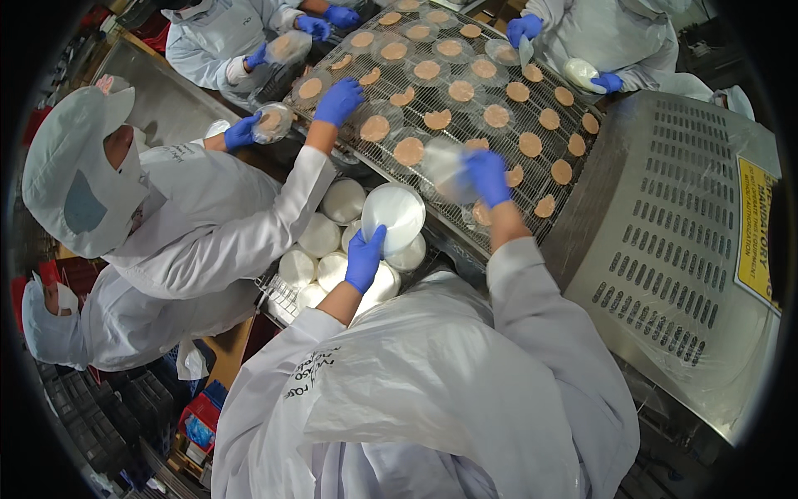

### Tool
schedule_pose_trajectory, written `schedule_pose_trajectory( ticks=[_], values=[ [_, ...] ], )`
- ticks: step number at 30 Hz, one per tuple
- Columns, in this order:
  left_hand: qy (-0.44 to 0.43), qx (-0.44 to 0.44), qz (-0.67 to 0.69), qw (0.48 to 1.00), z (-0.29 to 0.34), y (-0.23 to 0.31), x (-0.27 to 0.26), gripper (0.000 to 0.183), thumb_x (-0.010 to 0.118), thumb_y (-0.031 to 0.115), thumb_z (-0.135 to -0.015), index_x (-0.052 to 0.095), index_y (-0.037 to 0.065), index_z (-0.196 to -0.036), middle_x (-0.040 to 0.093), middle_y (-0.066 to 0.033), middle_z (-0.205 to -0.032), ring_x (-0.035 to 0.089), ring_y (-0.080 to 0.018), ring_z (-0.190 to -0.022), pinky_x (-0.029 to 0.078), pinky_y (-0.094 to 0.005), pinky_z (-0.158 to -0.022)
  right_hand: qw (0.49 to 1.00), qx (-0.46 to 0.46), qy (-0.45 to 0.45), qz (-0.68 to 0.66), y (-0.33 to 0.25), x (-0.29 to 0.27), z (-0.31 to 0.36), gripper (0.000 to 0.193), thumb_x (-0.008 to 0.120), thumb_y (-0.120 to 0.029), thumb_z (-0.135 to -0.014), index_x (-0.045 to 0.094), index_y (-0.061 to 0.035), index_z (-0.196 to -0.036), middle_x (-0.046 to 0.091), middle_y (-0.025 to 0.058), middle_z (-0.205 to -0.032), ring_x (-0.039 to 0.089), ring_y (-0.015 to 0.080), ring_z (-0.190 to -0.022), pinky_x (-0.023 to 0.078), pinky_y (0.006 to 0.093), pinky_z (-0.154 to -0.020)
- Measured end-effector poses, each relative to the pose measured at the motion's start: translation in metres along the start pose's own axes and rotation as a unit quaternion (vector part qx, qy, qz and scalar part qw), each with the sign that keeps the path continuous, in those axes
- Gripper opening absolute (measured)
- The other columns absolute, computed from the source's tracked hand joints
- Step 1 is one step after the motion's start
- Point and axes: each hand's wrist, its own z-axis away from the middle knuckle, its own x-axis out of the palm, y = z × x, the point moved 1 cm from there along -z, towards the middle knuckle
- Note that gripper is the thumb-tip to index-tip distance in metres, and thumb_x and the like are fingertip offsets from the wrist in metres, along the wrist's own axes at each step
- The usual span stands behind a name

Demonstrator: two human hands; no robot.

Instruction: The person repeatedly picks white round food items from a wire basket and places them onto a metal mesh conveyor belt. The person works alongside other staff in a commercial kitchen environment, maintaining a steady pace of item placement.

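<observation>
My left hand [363, 259], in a blue glove, grips a stack of white translucent round sheets [395, 214] near the belt's front edge. Over the wire mesh conveyor belt [478, 100], my right hand [490, 177], also gloved in blue, pinches one clear round sheet [443, 169]; hand and sheet are blurred by motion. Flat, round, tan patties [408, 151] are spread over the mesh, several with clear sheets at them. A few are broken into crescents, such as a piece [437, 120] in the middle. The sheet hides part of the belt and a patty beneath it.
Several stacks of white round sheets [320, 235] fill a wire basket [283, 301] below the belt. A slotted metal housing [665, 241] bounds the right. A co-worker's gloved hand [339, 101] reaches over the belt from the left; other co-workers [611, 41] stand across it.
</observation>
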Motion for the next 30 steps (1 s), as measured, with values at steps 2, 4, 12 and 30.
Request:
schedule_pose_trajectory(
  ticks=[2, 4, 12, 30],
  values=[
    [0.013, -0.009, -0.01, 1.0, 0.005, 0.013, 0.002, 0.04, 0.063, 0.029, -0.086, 0.056, 0.0, -0.113, 0.062, -0.0042, -0.09, 0.055, -0.0096, -0.071, 0.042, -0.0239, -0.055, 0.975, 0.025, 0.141, 0.168, 0.014, -0.07, -0.045, 0.024, 0.056, -0.016, -0.082, 0.066, -0.0046, -0.101, 0.067, 0.0171, -0.092, 0.066, 0.0257, -0.08, 0.052, 0.0342, -0.067],
    [0.033, -0.007, 0.002, 0.999, 0.011, 0.001, 0.001, 0.034, 0.063, 0.028, -0.086, 0.06, 0.002, -0.107, 0.061, -0.0021, -0.082, 0.051, -0.0077, -0.064, 0.04, -0.0228, -0.052, 0.934, 0.005, 0.25, 0.255, 0.002, -0.105, -0.06, 0.025, 0.053, -0.015, -0.084, 0.064, -0.0026, -0.102, 0.066, 0.0188, -0.098, 0.065, 0.0322, -0.085, 0.051, 0.0399, -0.072],
    [0.043, -0.019, 0.009, 0.999, 0.001, -0.001, 0.01, 0.033, 0.063, 0.028, -0.087, 0.06, 0.001, -0.105, 0.061, -0.0014, -0.08, 0.049, -0.0072, -0.061, 0.039, -0.0232, -0.051, 0.886, -0.056, 0.27, 0.373, 0.093, -0.08, -0.088, 0.029, 0.051, -0.008, -0.081, 0.061, -0.004, -0.108, 0.061, 0.022, -0.106, 0.059, 0.0375, -0.095, 0.047, 0.0408, -0.082],
    [0.062, -0.023, 0.025, 0.998, -0.008, 0.014, -0.006, 0.032, 0.063, 0.028, -0.087, 0.06, 0.002, -0.104, 0.061, -0.0014, -0.079, 0.049, -0.0073, -0.06, 0.039, -0.0221, -0.051, 0.883, 0.048, 0.351, 0.307, 0.044, -0.134, -0.084, 0.026, 0.053, -0.01, -0.081, 0.062, -0.0039, -0.104, 0.063, 0.0199, -0.103, 0.06, 0.0356, -0.097, 0.046, 0.0414, -0.085]
  ],
)
